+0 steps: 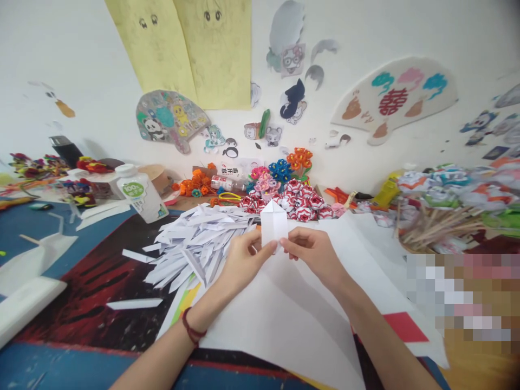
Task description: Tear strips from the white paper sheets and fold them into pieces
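A large white sheet [280, 309] lay across the dark mat [93, 276], beside a heap of folded white paper strips [199, 241]. Behind them stood a white bottle [142, 194] with a green label, near a cluster of red-and-white flowers [304, 200]. Above the sheet, the left hand [247, 254] and the right hand [311, 249] pinched opposite lower edges of a small folded white paper [273, 225], held upright with its pointed end up, between thumbs and fingers.

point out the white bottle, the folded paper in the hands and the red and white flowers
White bottle [143, 196]: head view, on its body.
Folded paper [274, 226]: head view, on its flat front.
Red and white flowers [301, 199]: head view, middle of the cluster.
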Demonstrator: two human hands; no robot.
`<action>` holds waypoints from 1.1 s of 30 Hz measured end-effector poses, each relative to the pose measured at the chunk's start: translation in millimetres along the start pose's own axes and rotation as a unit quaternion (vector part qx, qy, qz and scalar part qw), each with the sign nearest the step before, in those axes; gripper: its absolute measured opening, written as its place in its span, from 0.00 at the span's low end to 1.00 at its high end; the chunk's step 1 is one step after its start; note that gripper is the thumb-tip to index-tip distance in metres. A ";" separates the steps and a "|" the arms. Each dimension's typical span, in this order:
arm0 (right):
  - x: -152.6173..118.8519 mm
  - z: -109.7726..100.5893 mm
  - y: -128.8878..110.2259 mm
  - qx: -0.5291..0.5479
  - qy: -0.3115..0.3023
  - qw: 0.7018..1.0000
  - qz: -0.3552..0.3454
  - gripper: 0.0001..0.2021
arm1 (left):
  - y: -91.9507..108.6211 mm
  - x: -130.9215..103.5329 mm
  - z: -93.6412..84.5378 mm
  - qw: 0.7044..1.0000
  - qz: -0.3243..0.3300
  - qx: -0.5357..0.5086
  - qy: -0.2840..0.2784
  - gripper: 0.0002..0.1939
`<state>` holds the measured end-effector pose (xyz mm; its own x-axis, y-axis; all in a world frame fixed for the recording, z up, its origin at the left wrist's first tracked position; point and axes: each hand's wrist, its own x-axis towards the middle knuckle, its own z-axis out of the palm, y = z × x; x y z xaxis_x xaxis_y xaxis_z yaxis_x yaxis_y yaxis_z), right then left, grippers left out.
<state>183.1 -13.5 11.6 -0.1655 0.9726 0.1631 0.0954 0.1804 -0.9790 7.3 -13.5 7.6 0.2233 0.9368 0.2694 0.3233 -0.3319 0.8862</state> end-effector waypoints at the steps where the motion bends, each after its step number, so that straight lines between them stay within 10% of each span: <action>1: -0.1 0.3 -0.5 -0.003 0.000 1.000 0.000 0.15 | 0.6 -0.3 -0.1 1.000 0.004 0.006 0.005 0.15; 33: -1.7 8.3 -2.2 0.003 -0.081 0.995 0.062 0.12 | 2.8 -1.2 -0.2 1.000 0.007 0.021 0.021 0.14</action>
<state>175.0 -16.8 12.5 -0.3093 0.9508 0.0195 0.1188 0.0589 -0.9912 7.8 -15.5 9.9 0.1907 0.9352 0.2984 0.3593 -0.3494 0.8653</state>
